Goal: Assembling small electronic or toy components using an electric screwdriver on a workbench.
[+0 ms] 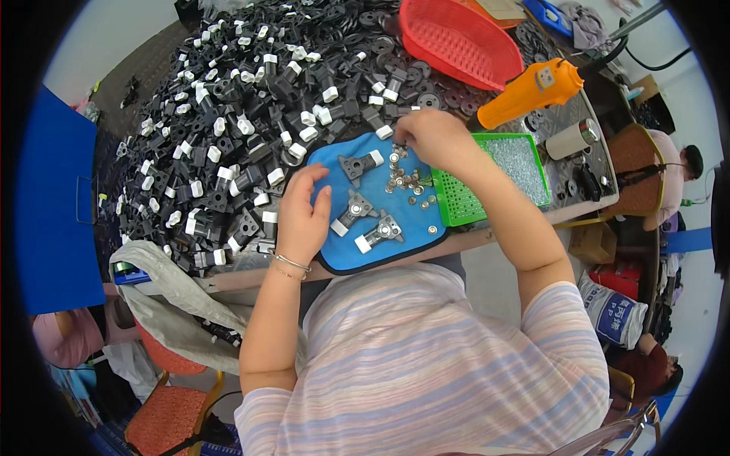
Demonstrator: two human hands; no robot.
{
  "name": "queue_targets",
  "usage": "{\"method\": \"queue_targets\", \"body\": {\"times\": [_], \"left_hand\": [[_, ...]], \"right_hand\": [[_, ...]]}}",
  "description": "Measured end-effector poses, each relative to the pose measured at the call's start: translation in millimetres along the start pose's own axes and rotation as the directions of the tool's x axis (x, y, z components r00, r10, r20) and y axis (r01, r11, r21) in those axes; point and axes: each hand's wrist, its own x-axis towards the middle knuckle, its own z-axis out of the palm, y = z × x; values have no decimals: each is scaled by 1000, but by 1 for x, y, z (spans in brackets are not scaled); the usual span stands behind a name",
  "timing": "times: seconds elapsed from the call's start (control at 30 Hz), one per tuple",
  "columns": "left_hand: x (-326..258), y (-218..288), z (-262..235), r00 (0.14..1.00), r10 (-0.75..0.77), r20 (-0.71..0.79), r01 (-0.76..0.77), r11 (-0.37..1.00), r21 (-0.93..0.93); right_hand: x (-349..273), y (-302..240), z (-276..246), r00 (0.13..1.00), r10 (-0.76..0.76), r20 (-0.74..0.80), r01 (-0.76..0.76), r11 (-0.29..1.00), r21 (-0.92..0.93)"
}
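The right hand [430, 137] seems to pinch a small silver screw [395, 158], the left hand [303, 216] lies open beside three black brackets [354, 209] on the blue mat [414, 228], and a big pile of brackets [228, 129] waits.

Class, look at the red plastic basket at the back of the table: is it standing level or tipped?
Tipped. The red basket leans on the heap of black parts, its open mouth and mesh floor turned toward the camera. Nothing shows inside it.

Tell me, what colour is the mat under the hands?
Blue mat, seen in the head view.
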Motion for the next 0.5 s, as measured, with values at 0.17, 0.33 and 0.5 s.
{"method": "queue_targets", "body": {"times": [0.17, 0.33, 0.5], "left_hand": [[-7, -3, 3, 996, 82, 21, -84, 989, 121], [-11, -12, 7, 987, 162, -1, -160, 975, 153], [-12, -11, 8, 981, 194, -9, -189, 966, 179]], "right_hand": [[-6, -8, 7, 998, -24, 62, 26, 999, -29], [-4, -6, 16, 999, -42, 18, 43, 996, -83], [-3, -2, 19, 998, -69, 2, 69, 994, -79]]}}
